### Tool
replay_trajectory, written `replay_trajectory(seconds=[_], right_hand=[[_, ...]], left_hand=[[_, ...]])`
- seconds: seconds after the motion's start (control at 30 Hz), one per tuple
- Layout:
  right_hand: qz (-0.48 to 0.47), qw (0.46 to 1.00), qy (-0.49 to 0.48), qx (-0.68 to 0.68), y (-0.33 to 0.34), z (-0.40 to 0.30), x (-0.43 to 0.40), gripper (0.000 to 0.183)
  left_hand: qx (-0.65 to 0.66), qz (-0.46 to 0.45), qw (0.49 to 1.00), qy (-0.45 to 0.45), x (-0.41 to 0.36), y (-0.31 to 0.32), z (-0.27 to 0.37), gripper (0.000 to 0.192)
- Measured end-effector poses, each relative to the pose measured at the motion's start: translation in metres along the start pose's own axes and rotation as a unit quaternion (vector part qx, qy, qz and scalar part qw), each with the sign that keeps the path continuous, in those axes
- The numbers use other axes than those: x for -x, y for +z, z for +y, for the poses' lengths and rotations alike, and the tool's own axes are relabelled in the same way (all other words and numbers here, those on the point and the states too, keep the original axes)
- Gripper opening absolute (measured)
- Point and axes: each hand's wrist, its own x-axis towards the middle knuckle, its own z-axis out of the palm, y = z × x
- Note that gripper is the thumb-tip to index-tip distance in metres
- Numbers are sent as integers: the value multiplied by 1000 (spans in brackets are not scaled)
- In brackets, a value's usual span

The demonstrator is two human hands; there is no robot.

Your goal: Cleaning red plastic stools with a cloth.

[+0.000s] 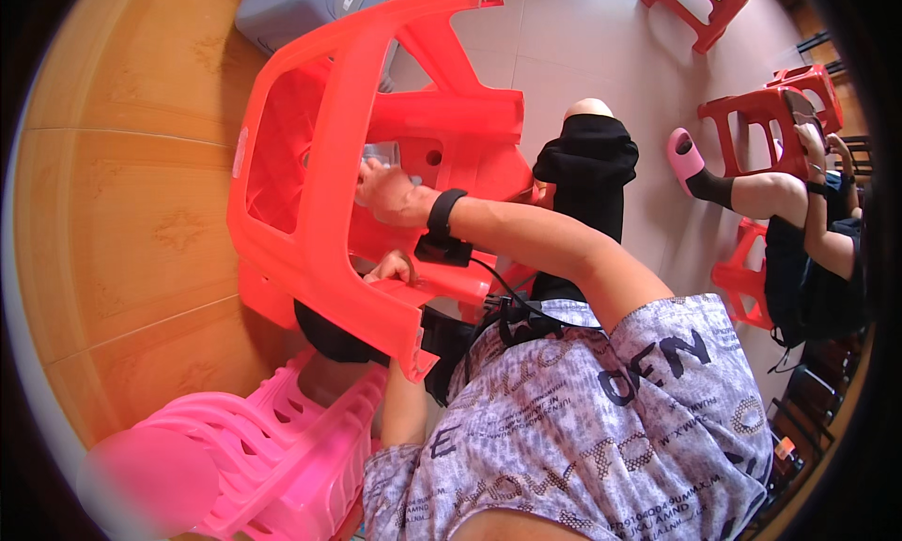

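Note:
A large red plastic stool (324, 139) lies tipped on its side before me, its legs towards me and its underside turned to the right. My right hand (393, 194), with a black band and a small cabled box at the wrist, reaches in between the legs. Beneath its fingers is a pale, translucent, crumpled piece (384, 152), cloth or plastic; which one I cannot tell. Lower down, my left hand (393, 268) curls its fingers over the edge of a stool leg; a front leg partly covers its forearm.
Orange wood panelling (141, 210) stands at left, a grey-blue plastic container (303, 9) at top. A pink slatted plastic seat (282, 442) is lower left. At right, another person in a pink slipper (685, 162) sits beside red stools (757, 129), holding a dark flat object.

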Motion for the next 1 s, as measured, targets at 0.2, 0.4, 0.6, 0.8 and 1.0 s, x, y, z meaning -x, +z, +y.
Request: replay_trajectory(seconds=[0.2,0.4,0.6,0.8,1.0], right_hand=[[-143,979,-112,-96,-8,-9,13,23],[-234,938,-159,-199,-42,7,18,24],[4,996,-1,86,-56,28,-12,19],[-16,995,54,81,-40,109,3,23],[-64,975,212,32,-78,125,58,31]], left_hand=[[-307,-13,951,31,0,6,11,51],[254,-49,962,-83,10,-20,-19,35],[123,-31,992,8,-1,4,-17,36],[-151,73,986,18,-10,30,-4,66],[-122,102,986,42,-17,40,-5,64]])
